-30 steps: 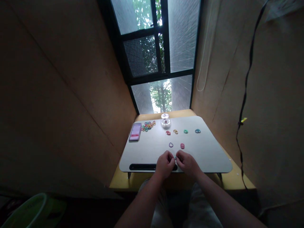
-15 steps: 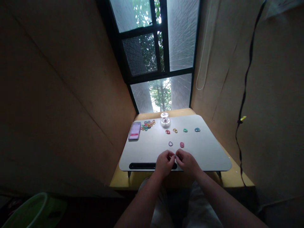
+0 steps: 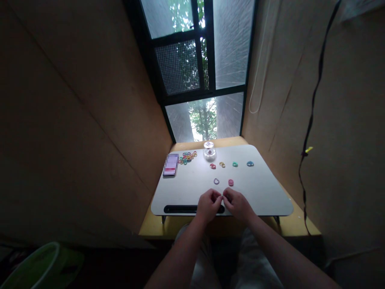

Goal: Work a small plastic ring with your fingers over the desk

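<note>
My left hand (image 3: 209, 204) and my right hand (image 3: 236, 202) meet fingertip to fingertip over the front of the white lap table (image 3: 186, 188). Both are closed in a pinch; whatever lies between the fingertips is too small to make out. Just beyond them lie a purple band (image 3: 216, 181) and a pink band bundle (image 3: 230, 182). Farther back, a row holds small groups of red bands (image 3: 213, 166), yellow bands (image 3: 221, 164), green bands (image 3: 235, 164) and blue bands (image 3: 250, 163). A loose pile of mixed coloured bands (image 3: 187, 157) sits at the back left.
A phone (image 3: 171, 165) lies at the table's left edge. A clear round container (image 3: 209, 153) stands at the back, its lid (image 3: 208, 144) behind it. A black slot (image 3: 180, 209) runs along the front edge. Walls flank both sides; a green basket (image 3: 39, 265) is at lower left.
The hands stay pinched together in almost the same place. The small grey bit seen between the fingertips earlier is barely visible now. The bands have not moved on the table.
</note>
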The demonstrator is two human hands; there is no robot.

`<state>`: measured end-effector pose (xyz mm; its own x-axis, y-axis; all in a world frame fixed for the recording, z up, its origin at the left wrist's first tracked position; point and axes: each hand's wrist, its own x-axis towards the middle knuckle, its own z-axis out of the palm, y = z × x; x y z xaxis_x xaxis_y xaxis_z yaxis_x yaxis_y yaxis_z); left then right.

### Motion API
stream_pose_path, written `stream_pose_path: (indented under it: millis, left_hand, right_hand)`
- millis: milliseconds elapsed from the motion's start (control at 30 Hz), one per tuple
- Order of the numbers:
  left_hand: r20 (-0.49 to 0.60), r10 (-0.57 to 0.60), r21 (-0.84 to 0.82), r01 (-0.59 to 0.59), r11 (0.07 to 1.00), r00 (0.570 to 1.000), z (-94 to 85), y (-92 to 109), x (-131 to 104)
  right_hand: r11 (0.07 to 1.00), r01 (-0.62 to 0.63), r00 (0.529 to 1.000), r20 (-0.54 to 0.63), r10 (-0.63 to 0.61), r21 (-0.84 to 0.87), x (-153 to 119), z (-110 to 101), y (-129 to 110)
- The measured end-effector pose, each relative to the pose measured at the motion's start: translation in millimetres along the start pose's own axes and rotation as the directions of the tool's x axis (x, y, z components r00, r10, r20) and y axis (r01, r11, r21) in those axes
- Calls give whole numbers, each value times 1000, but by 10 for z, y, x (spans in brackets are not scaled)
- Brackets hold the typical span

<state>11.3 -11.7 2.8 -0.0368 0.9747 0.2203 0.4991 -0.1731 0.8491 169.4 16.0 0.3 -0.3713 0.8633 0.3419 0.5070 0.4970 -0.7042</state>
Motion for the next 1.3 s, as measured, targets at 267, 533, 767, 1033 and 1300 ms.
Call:
stream_pose_path:
  millis: [267, 533, 767, 1033, 1300]
  left_hand:
    - [-12, -22, -31, 22, 999, 1000, -7, 0, -4]
    - [-10, -16, -46, 16, 999, 1000, -5, -14, 12]
    - [-10, -12, -14, 11, 1000, 1000, -2, -30, 10]
    - [-21, -9, -22, 9, 1000, 1000, 8, -21, 8]
    - [14, 3, 31, -4, 1000, 1000, -5, 49, -9]
  right_hand:
    - [1000, 8, 1000, -18, -8, 21, -4, 3, 3]
    - [1000, -3, 1000, -25, 3, 16, -2, 8, 17]
    - [1000, 4, 1000, -25, -4, -5, 12, 23, 21]
    - [1000, 0, 1000, -20, 1, 6, 13, 23, 18]
    - [1000, 6, 999, -41, -5, 16, -1, 15, -3]
